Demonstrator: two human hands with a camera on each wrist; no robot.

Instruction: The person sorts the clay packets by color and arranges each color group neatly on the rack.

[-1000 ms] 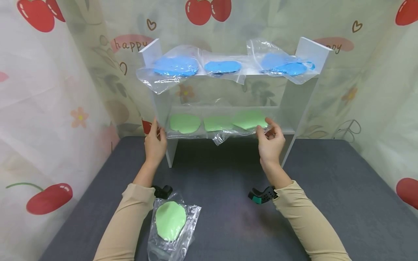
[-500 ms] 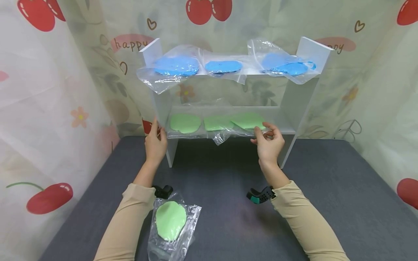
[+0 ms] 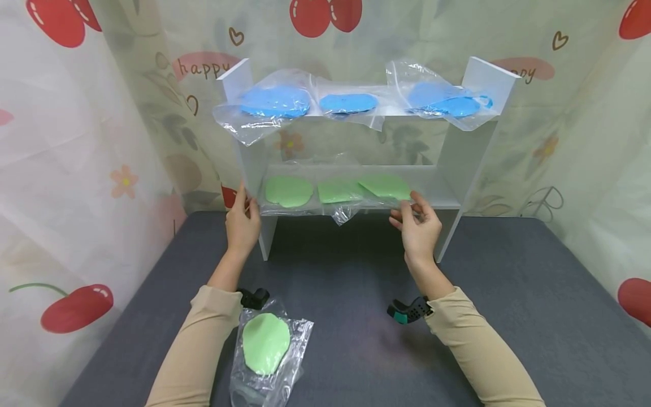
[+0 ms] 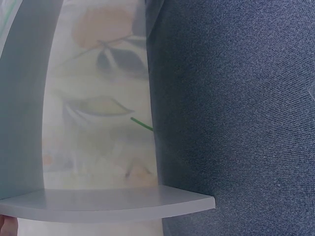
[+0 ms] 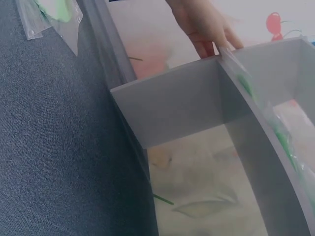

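Note:
My left hand [image 3: 242, 225] rests its fingers against the left side panel of the white shelf unit [image 3: 450, 164]. The right wrist view shows this left hand [image 5: 204, 24] at the panel's outer edge. At the right end of the middle shelf, my right hand [image 3: 421, 229] pinches the edge of a clear plastic bag holding a flat green piece [image 3: 385, 186]. That piece partly overlaps a second bagged green piece [image 3: 335, 191], with a third green piece [image 3: 288, 191] to its left. Loose clear film hangs over the shelf's front edge.
On the top shelf lie bagged blue pieces [image 3: 348, 103], film draping over the front. Another bagged green piece [image 3: 266, 343] lies on the dark grey table [image 3: 346, 339] beside my left forearm. Printed curtains [image 3: 76, 186] enclose the sides and back.
My right hand has shifted slightly left and down along the shelf edge, and the rightmost green piece has slid a little left. The left hand stays put.

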